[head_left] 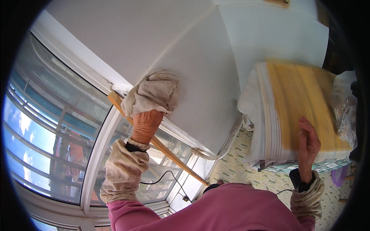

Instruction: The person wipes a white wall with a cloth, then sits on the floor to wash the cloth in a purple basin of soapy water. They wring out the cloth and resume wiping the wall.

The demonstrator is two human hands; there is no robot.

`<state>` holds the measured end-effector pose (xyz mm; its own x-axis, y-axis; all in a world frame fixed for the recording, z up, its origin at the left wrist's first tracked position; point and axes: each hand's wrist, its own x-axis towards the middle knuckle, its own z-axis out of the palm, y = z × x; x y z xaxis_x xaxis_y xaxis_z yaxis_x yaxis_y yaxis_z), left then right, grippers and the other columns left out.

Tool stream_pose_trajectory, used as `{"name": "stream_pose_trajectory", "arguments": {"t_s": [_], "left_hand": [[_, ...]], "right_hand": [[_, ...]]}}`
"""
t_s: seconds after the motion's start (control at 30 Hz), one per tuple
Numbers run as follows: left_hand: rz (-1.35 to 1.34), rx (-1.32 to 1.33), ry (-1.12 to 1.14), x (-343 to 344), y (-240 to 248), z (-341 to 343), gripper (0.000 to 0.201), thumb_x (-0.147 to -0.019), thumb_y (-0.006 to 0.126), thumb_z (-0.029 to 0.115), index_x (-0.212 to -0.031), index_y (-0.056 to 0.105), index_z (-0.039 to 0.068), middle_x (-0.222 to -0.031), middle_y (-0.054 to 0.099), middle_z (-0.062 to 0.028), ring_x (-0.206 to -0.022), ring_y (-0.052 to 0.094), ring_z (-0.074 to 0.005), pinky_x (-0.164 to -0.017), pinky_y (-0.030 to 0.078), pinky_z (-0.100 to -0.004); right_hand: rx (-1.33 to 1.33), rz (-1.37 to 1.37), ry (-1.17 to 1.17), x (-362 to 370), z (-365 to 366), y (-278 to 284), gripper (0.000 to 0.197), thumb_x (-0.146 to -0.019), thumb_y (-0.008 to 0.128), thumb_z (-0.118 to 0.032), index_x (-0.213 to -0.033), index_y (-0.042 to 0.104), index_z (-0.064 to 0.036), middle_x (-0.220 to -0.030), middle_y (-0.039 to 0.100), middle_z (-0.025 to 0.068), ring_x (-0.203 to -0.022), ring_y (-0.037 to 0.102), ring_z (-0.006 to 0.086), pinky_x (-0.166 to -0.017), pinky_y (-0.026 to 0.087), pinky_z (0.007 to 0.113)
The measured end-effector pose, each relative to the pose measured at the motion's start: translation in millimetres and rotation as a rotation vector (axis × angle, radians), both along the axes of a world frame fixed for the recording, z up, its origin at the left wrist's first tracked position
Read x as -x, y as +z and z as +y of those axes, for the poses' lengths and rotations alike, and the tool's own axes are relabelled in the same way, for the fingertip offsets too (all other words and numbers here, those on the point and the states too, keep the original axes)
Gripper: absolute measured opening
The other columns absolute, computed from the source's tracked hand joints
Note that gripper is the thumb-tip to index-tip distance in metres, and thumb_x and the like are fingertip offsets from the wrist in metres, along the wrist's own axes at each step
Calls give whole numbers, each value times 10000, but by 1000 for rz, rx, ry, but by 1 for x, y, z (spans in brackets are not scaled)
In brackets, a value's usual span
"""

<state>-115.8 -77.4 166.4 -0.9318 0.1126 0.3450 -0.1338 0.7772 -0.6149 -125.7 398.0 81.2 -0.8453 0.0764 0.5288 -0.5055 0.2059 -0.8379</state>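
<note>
A crumpled beige cloth (154,92) is pressed to the white wall (192,73) beside the window frame. My left hand (148,118) reaches up into it. The cloth covers the fingers, and only the back of the hand and the wrist show. Over on the right, my right hand (309,143) is raised with its fingers stretched out and nothing in it. It is in front of a bulky stack under a yellow striped cloth (300,100); I cannot tell whether it touches the stack. Both forearms wear loose beige oversleeves with dark bands at the wrists.
On the left is a large window (58,127) with bars outside. A wooden stick (173,159) slants down across the window from behind my left arm. A pale pipe (231,140) runs along the wall's lower edge. Clear plastic (347,111) lies on the stack, above the tiled floor (231,167).
</note>
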Motion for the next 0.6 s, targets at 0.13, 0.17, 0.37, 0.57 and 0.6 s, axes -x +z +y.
{"name": "stream_pose_trajectory", "arguments": {"t_s": [0.13, 0.17, 0.37, 0.57, 0.6], "left_hand": [[-47, -244, 36, 31, 6, 13, 551, -885, 481, 386, -1351, 347, 124, -1383, 368, -88, -1275, 348, -253, -1034, 307, -356], [-95, -249, 19, 53, 18, 16, 490, -877, 493, 351, -1302, 403, 123, -1323, 430, -96, -1223, 408, -244, -985, 360, -370], [-8, -169, 120, 173, 42, 82, 243, -851, 524, 253, -1032, 627, 127, -1008, 633, -56, -918, 604, -234, -731, 486, -390], [-11, -149, 63, 148, 15, 68, 247, -836, 490, 266, -971, 643, 125, -928, 654, -48, -802, 625, -254, -588, 513, -436], [13, -196, 12, 127, 5, 59, 263, -842, 489, 258, -1014, 627, 116, -979, 641, -61, -860, 613, -262, -668, 507, -437]], "right_hand": [[-2, 27, -47, 0, -2, 3, 213, -835, 468, 83, -1012, 565, 15, -1132, 579, 146, -1119, 523, 234, -948, 390, 311], [-26, 35, -49, 0, -2, 5, 206, -826, 479, 79, -1001, 566, 15, -1123, 582, 151, -1113, 528, 243, -941, 395, 315], [-354, 144, -115, 0, -1, 14, 242, -723, 562, 47, -963, 574, 11, -1061, 584, 183, -1049, 551, 338, -888, 431, 365], [-358, 165, -148, 0, 1, 15, 294, -711, 590, 16, -1004, 574, 12, -1090, 575, 191, -1066, 535, 364, -888, 434, 393], [-353, 157, -143, 0, 2, 16, 293, -713, 591, 12, -1006, 572, 15, -1100, 571, 191, -1075, 529, 365, -894, 429, 394]]}}
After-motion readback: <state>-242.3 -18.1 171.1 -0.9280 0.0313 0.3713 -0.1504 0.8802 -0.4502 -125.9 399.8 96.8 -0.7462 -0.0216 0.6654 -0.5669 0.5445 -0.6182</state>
